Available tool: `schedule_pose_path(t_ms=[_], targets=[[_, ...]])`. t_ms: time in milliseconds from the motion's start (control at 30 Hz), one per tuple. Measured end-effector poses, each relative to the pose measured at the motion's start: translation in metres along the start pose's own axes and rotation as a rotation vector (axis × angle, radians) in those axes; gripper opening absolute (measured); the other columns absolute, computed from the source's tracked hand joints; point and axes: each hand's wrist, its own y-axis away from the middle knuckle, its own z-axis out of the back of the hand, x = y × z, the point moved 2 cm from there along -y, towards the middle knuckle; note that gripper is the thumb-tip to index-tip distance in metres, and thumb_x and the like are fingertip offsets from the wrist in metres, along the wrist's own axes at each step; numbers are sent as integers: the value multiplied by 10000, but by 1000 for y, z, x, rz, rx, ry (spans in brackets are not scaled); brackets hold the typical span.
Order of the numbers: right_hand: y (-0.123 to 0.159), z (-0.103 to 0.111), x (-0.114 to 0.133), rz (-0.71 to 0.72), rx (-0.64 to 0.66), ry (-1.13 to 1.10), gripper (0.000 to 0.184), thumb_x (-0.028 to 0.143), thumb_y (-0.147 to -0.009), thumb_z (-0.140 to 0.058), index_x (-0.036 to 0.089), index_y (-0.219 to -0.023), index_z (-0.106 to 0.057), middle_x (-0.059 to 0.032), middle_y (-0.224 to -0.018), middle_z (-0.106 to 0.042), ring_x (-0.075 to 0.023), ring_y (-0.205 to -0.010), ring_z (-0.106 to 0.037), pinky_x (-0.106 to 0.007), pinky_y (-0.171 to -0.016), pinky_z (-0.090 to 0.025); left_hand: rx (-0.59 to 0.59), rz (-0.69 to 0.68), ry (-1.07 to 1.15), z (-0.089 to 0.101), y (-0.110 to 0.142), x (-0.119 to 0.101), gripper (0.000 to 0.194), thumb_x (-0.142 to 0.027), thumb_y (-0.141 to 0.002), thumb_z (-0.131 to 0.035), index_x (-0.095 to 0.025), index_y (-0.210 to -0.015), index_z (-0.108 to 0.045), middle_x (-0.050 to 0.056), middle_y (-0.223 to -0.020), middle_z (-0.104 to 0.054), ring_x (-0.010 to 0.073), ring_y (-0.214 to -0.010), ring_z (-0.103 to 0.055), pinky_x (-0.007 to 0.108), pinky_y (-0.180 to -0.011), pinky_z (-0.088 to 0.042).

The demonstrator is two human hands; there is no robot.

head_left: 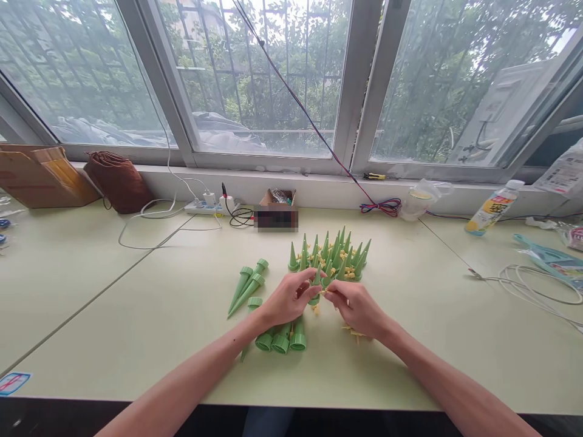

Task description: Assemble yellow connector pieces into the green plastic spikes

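Near the middle of the table, my left hand (288,297) is closed around a green plastic watering spike (314,300), its point upward. My right hand (354,303) pinches a small yellow plastic valve (323,292) against the side of that spike. Just beyond both hands stands a cluster of green spikes (343,243), points up, with yellow valves (350,272) among them. More green spikes (280,343) lie on their sides by my left forearm, and several others (245,282) lie farther left. Loose yellow pieces (357,334) are partly hidden beneath my right hand.
Along the back of the pale table (136,340) are a cardboard box (54,176), a brown bag (118,182), a power strip (203,207), a small open box (277,199) and a tilted bottle (494,207). A white cable (537,285) lies coiled at the right.
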Motion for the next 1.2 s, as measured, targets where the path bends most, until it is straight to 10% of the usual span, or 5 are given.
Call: schedule_pose_path(t_ms=[1200], targets=[[-2, 4, 7, -43, -81, -128, 271, 314, -1007, -469, 186, -785, -559, 19, -616, -524, -115, -512, -479, -245, -521, -383, -19, 47, 120, 2, -1, -5, 270, -409, -875, -655, -147, -927, -611, 7, -745, -601, 117, -615, -592, 223, -547, -508]])
